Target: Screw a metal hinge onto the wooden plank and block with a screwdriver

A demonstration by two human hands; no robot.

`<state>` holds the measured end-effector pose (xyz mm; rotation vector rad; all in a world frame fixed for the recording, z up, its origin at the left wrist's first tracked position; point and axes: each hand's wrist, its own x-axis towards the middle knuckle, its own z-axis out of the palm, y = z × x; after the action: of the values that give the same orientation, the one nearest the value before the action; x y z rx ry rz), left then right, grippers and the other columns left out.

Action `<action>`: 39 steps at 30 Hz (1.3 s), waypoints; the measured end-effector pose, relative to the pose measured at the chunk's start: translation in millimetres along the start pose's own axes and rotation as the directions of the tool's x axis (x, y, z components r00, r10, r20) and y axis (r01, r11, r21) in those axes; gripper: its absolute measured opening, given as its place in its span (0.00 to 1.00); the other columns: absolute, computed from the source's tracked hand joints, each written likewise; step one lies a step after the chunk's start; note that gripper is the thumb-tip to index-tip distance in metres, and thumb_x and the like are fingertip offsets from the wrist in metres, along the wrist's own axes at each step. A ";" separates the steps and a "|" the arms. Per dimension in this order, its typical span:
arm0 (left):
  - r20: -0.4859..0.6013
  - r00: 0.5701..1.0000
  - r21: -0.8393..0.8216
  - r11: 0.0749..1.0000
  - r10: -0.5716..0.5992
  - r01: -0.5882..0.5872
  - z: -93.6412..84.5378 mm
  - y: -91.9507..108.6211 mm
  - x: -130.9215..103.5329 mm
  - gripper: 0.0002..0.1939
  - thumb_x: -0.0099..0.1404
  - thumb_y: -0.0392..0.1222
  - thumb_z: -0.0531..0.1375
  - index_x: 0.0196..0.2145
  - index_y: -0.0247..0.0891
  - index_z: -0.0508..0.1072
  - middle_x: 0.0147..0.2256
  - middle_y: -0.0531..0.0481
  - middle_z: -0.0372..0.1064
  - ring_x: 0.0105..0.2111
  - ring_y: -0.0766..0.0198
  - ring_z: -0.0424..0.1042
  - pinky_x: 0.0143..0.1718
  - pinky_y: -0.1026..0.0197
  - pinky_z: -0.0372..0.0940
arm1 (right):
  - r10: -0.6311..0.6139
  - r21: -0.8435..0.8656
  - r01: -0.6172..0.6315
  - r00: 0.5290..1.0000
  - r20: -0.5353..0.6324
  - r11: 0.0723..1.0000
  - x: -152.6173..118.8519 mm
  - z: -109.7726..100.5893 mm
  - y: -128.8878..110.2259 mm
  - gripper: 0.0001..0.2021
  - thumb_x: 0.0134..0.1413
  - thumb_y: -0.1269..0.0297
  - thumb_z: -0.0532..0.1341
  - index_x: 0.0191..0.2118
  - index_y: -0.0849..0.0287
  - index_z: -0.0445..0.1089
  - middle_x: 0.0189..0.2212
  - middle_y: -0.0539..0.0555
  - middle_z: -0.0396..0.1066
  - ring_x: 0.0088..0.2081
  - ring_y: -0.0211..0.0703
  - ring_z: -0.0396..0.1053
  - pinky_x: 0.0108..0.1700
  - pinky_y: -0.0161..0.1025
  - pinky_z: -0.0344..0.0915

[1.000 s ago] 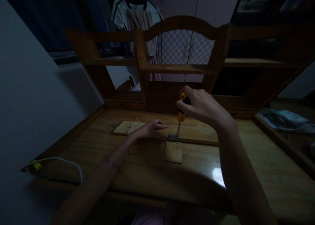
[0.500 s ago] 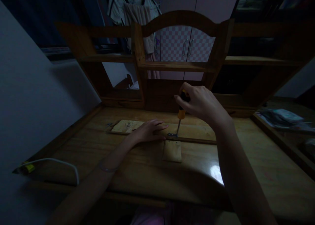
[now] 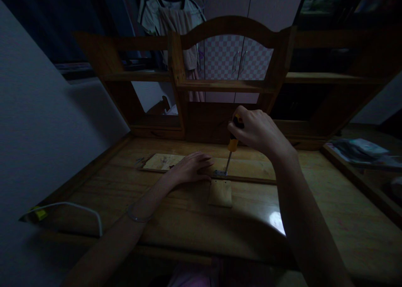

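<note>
My right hand (image 3: 256,128) is wrapped round the yellow and black handle of a screwdriver (image 3: 232,144). The shaft slants down, and its tip meets a small metal hinge (image 3: 220,172) at the front edge of a long wooden board (image 3: 248,168). My left hand (image 3: 194,167) lies on that board just left of the hinge, fingers stretched out and apart, pressing on it. Directly in front of the hinge, a small square wooden piece (image 3: 220,193) with two little holes lies on the desk. Small dark bits, perhaps screws (image 3: 163,159), rest on the board's left end.
A wooden shelf unit (image 3: 226,85) rises along the back of the wooden desk (image 3: 150,220). To the left, a white cable (image 3: 72,204) and a yellow object (image 3: 40,213) lie near the wall. Plastic-wrapped items (image 3: 358,149) sit on the right. The room is dim.
My right hand and the screwdriver handle have shifted slightly to the right, while the tip stays at the hinge. My left hand stays in place on the board.
</note>
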<state>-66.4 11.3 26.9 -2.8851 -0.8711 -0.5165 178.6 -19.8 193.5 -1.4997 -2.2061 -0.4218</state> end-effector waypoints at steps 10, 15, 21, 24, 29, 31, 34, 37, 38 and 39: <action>-0.019 0.973 0.127 0.966 0.228 -0.224 3.7 15.5 5.0 0.15 0.70 0.39 0.58 0.53 0.38 0.71 0.47 0.44 0.76 0.46 0.60 0.76 0.55 0.54 0.67 | 0.001 -0.008 -0.001 1.000 0.020 1.000 1.0 -1.0 0.5 0.13 0.62 0.56 0.53 0.42 0.60 0.67 0.33 0.61 0.75 0.35 0.53 0.72 0.32 0.42 0.52; -0.083 0.949 0.243 0.930 0.303 -0.276 14.9 12.1 2.0 0.20 0.70 0.34 0.57 0.58 0.37 0.66 0.48 0.45 0.76 0.49 0.61 0.75 0.58 0.53 0.67 | 0.008 -0.033 -0.008 1.000 0.008 0.999 -0.6 -2.7 0.1 0.14 0.63 0.55 0.52 0.41 0.60 0.66 0.33 0.61 0.75 0.35 0.54 0.72 0.31 0.42 0.50; -0.173 0.913 0.299 0.903 0.368 -0.308 18.3 7.7 2.4 0.20 0.70 0.34 0.57 0.58 0.35 0.67 0.49 0.45 0.76 0.48 0.63 0.76 0.57 0.54 0.69 | -0.015 0.013 0.016 0.999 -0.041 1.000 -1.5 0.9 2.5 0.16 0.66 0.55 0.51 0.50 0.61 0.63 0.38 0.61 0.76 0.40 0.56 0.72 0.36 0.42 0.55; -0.178 0.911 0.301 0.902 0.373 -0.310 18.1 7.3 2.9 0.18 0.70 0.35 0.57 0.57 0.35 0.68 0.49 0.46 0.76 0.48 0.62 0.76 0.57 0.53 0.69 | -0.027 0.023 0.028 0.998 -0.055 0.999 -1.3 2.8 1.3 0.18 0.66 0.54 0.51 0.52 0.61 0.62 0.39 0.62 0.76 0.40 0.56 0.72 0.38 0.43 0.56; -0.111 0.938 0.276 0.917 0.327 -0.287 17.1 8.3 3.0 0.16 0.70 0.36 0.57 0.55 0.39 0.70 0.49 0.47 0.76 0.49 0.62 0.75 0.59 0.51 0.67 | -0.015 -0.015 0.014 0.999 -0.042 1.000 -1.6 1.3 -2.0 0.17 0.66 0.53 0.49 0.50 0.60 0.62 0.36 0.62 0.76 0.38 0.56 0.71 0.35 0.43 0.55; -0.102 0.946 0.281 0.921 0.307 -0.268 16.6 8.9 3.3 0.15 0.71 0.36 0.57 0.54 0.40 0.70 0.48 0.47 0.76 0.49 0.62 0.76 0.59 0.50 0.67 | -0.014 0.010 0.014 1.000 -0.026 1.000 -2.0 -0.1 -2.2 0.17 0.64 0.53 0.51 0.50 0.60 0.61 0.36 0.61 0.75 0.38 0.56 0.71 0.35 0.43 0.55; -0.111 0.946 0.290 0.920 0.306 -0.263 15.8 10.1 3.6 0.15 0.71 0.34 0.56 0.53 0.40 0.70 0.47 0.49 0.77 0.48 0.63 0.76 0.60 0.50 0.66 | -0.026 0.092 0.025 1.000 0.002 0.995 -2.5 -1.4 -1.2 0.17 0.61 0.54 0.54 0.50 0.59 0.60 0.36 0.60 0.74 0.38 0.55 0.70 0.36 0.42 0.55; -0.114 0.935 0.290 0.911 0.336 -0.293 15.5 11.1 3.7 0.15 0.70 0.32 0.55 0.54 0.39 0.69 0.47 0.48 0.77 0.49 0.64 0.75 0.62 0.50 0.64 | -0.033 0.169 0.029 0.999 0.022 0.985 -2.1 -0.2 0.4 0.15 0.60 0.57 0.55 0.49 0.58 0.60 0.37 0.59 0.73 0.38 0.53 0.69 0.37 0.42 0.57; -0.116 0.932 0.292 0.909 0.343 -0.298 15.6 11.4 3.8 0.15 0.70 0.31 0.55 0.54 0.38 0.69 0.46 0.48 0.77 0.49 0.64 0.75 0.63 0.50 0.63 | -0.038 0.187 0.034 0.999 0.022 0.982 -1.7 0.8 1.1 0.15 0.60 0.57 0.55 0.49 0.58 0.60 0.38 0.59 0.73 0.39 0.53 0.69 0.38 0.43 0.57; -0.123 0.931 0.294 0.908 0.345 -0.297 15.8 11.5 3.9 0.15 0.71 0.31 0.54 0.53 0.38 0.69 0.46 0.48 0.77 0.48 0.65 0.76 0.63 0.50 0.63 | -0.044 0.202 0.040 0.999 0.013 0.978 -1.1 2.0 1.9 0.14 0.60 0.58 0.55 0.49 0.58 0.60 0.39 0.60 0.73 0.41 0.54 0.69 0.39 0.43 0.58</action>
<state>-52.3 6.5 13.6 -2.6081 -0.3892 -0.5518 180.4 -19.0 191.2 -1.3557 -2.2227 -0.1910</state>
